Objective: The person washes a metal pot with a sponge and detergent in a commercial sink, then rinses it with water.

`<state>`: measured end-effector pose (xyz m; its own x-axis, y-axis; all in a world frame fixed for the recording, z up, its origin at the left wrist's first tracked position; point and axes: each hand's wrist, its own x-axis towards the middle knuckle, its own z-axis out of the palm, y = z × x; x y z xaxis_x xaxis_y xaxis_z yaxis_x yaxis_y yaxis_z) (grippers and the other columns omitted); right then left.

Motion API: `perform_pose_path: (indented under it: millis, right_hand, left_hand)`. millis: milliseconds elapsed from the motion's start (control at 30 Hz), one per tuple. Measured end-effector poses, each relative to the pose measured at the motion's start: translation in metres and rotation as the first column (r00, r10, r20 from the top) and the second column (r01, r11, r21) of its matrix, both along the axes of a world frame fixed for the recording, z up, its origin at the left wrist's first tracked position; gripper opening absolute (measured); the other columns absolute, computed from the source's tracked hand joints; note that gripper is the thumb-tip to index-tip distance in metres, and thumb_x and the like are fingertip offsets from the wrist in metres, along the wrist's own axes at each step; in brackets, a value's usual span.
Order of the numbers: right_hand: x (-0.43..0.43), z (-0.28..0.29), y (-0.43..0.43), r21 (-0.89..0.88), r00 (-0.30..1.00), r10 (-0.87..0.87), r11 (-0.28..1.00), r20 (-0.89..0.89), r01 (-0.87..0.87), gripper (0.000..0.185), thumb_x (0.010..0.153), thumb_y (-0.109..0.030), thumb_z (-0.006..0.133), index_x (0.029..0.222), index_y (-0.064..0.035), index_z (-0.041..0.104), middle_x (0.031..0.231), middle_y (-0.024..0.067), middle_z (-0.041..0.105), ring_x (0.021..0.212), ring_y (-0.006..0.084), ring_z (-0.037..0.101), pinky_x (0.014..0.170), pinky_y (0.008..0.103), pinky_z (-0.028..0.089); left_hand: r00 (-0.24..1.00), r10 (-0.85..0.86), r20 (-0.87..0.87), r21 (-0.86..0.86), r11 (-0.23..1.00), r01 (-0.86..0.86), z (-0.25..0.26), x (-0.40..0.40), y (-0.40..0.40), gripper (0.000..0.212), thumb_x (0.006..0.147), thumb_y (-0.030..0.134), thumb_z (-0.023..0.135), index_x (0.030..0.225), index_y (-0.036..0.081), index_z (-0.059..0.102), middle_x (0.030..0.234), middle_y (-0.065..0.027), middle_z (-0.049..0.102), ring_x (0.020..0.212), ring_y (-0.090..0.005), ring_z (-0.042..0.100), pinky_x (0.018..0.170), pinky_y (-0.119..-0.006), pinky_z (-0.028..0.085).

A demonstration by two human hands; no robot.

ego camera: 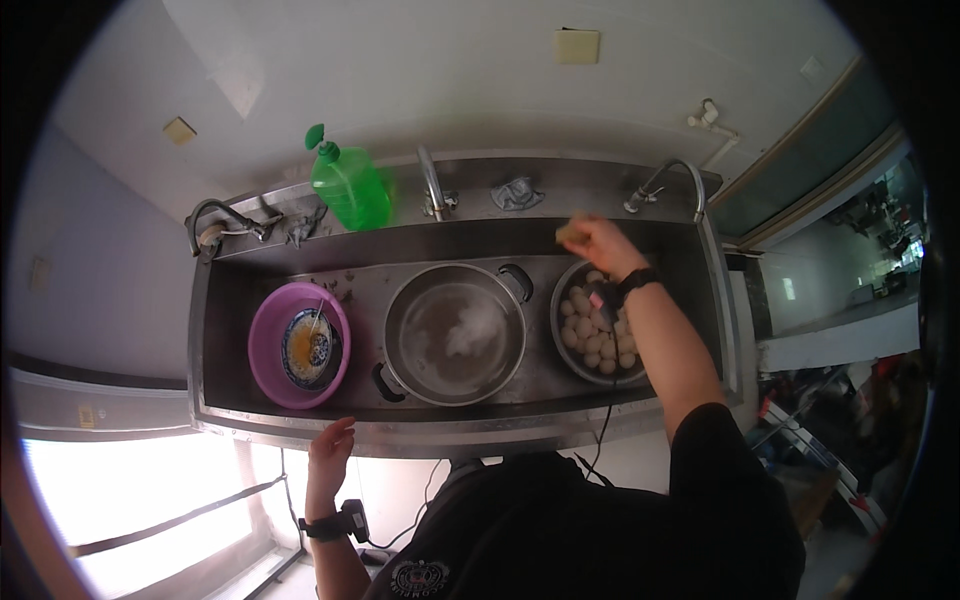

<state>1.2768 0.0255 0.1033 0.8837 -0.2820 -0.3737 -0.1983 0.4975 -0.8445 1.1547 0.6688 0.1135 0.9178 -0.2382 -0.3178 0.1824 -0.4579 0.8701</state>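
Note:
My right hand [609, 246] grips a small yellowish piece that looks like a sponge [571, 231], above the far side of the metal basin of eggs [592, 345]. My right wrist and forearm hide part of that basin. Pale whole eggs fill it. Near the front rim of the stainless steel sink [480, 436], my left hand [332, 448] hangs with nothing in it, close to the pink plastic basin [262, 352]. Inside the pink basin lie a blue-patterned bowl [289, 345] with yellow liquid and a utensil. Between the basins sits a two-handled metal pot [420, 360] holding cloudy water with white foam.
A green pump bottle [351, 187] stands on the back ledge. Three faucets rise there: left [225, 206], middle [430, 180] and right [679, 169]. Grey crumpled cloths [517, 193] lie between them. Dark scraps dot the sink floor behind the pink basin. A cable [604, 435] from my right wrist crosses the front rim.

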Motion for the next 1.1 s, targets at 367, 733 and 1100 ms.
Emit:
perform_pose_path:
  millis: [367,733,1100]
  right_hand:
    - [0.027,-0.016,-0.044,0.098,0.935,-0.353,0.932,0.036,0.349,0.07,0.097,-0.005,0.063,0.156,-0.0108,0.027,0.139,0.0167,0.047,0.122,0.0363,0.053,0.109,0.052,0.048]
    - [-0.034,-0.01,0.114,-0.266,0.897,0.436,0.858,-0.076,-0.44,0.043,0.078,-0.007,0.075,0.119,0.0011,0.064,0.1,0.0143,0.07,0.087,0.0217,0.07,0.077,0.0344,0.057]
    - [-0.003,-0.131,0.076,-0.894,0.916,0.178,0.216,-0.359,-0.392,0.043,0.096,-0.03,0.069,0.124,0.0018,0.066,0.109,0.013,0.074,0.097,0.0272,0.071,0.082,0.0383,0.055]
  left_hand:
    - [0.998,0.058,0.033,0.009,0.998,-0.059,-0.007,-0.023,-0.004,0.037,0.095,0.002,0.059,0.13,0.003,0.068,0.117,-0.01,0.073,0.107,-0.017,0.068,0.092,-0.03,0.052]
    - [0.987,-0.044,0.152,0.104,0.994,0.028,-0.027,0.007,-0.037,0.037,0.096,0.009,0.065,0.132,0.002,0.065,0.108,-0.0079,0.072,0.091,-0.0119,0.065,0.079,-0.028,0.054]
    - [0.971,0.141,-0.195,-0.04,0.988,-0.151,-0.079,0.068,-0.079,0.053,0.095,0.015,0.063,0.142,-0.007,0.049,0.111,-0.0147,0.068,0.073,-0.0185,0.071,0.051,-0.027,0.048]
